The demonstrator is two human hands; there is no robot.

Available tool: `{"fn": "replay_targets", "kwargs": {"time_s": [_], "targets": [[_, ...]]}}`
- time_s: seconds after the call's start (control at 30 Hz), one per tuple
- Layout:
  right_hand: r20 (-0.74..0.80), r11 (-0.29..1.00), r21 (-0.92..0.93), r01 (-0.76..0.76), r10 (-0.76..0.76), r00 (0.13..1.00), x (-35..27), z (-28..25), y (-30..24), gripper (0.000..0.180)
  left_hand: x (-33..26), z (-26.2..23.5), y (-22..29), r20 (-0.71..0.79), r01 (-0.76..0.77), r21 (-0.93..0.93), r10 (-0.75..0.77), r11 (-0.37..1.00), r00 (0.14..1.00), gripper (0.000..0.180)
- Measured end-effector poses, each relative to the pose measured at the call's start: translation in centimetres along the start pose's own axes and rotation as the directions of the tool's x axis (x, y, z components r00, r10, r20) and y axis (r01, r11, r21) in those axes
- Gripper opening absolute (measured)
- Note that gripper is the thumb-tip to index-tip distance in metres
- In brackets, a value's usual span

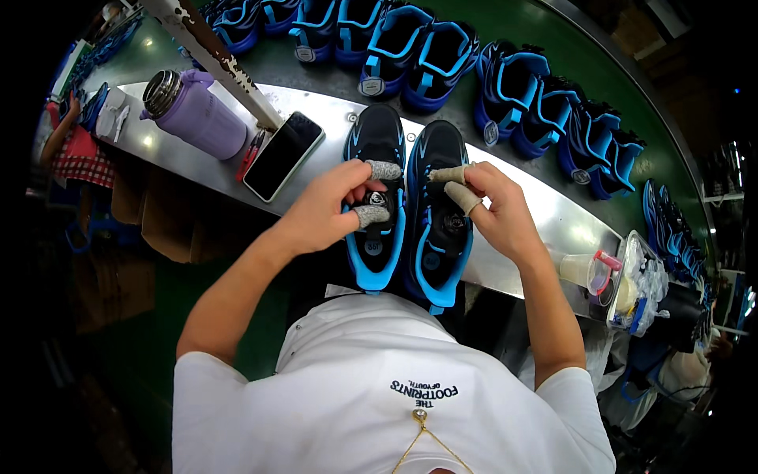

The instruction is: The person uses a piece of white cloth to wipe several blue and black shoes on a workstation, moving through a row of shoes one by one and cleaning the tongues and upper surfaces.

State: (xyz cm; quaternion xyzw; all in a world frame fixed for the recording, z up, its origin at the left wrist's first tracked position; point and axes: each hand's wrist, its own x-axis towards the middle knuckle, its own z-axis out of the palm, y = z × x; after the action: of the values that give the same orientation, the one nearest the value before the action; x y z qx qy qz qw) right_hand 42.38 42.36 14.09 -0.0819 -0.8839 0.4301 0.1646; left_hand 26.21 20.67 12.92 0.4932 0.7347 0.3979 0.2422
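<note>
Two black sneakers with bright blue collar linings lie side by side in front of me, toes pointing away and heels at the bench's near edge. My left hand (328, 205), grey fabric covers on its thumb and index finger, is curled over the lacing area of the left sneaker (375, 130). Beige covers sit on the thumb and index finger of my right hand (497, 205). Those two fingers bend together at the lacing area of the right sneaker (439, 146). The fingers partly hide both tongues, and I see no clear lace ends.
Rows of similar sneakers (442, 59) stand on the green surface (505, 24) beyond the metal bench (513, 178). At left are a purple bottle (197, 114), red snips (251, 154), a phone (286, 156) and a chipped post (225, 67). A plastic cup (578, 268) and cluttered tray (632, 284) stand right.
</note>
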Motion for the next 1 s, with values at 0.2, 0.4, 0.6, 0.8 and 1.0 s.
{"fn": "replay_targets", "kwargs": {"time_s": [0.2,0.4,0.6,0.8,1.0], "targets": [[0.016,0.999,0.028,-0.021,0.02,1.0,0.1,0.2,-0.1,0.019,-0.3,0.9,0.8,-0.129,-0.233,0.258,0.272,0.938,0.954,0.054],[0.032,0.999,0.054,-0.002,0.0,0.999,0.1,0.2,-0.3,0.019,0.0,-0.6,-0.1,0.081,-0.062,-0.053,0.066,0.997,0.995,0.061],[0.073,0.998,0.026,-0.054,0.052,0.996,0.7,0.5,0.1,0.019,0.3,0.2,-0.3,-0.049,-0.257,0.135,0.266,0.957,0.963,0.068],[0.102,0.998,-0.058,-0.03,0.036,0.994,0.4,-0.4,-0.6,0.019,0.5,-0.3,-0.4,0.061,-0.147,-0.121,0.156,0.982,0.986,0.053],[0.094,0.996,-0.08,-0.037,0.044,0.995,5.6,-2.0,-2.3,0.024,-2.9,1.4,2.7,-0.16,-0.306,0.328,0.371,0.894,0.915,0.044]]}}
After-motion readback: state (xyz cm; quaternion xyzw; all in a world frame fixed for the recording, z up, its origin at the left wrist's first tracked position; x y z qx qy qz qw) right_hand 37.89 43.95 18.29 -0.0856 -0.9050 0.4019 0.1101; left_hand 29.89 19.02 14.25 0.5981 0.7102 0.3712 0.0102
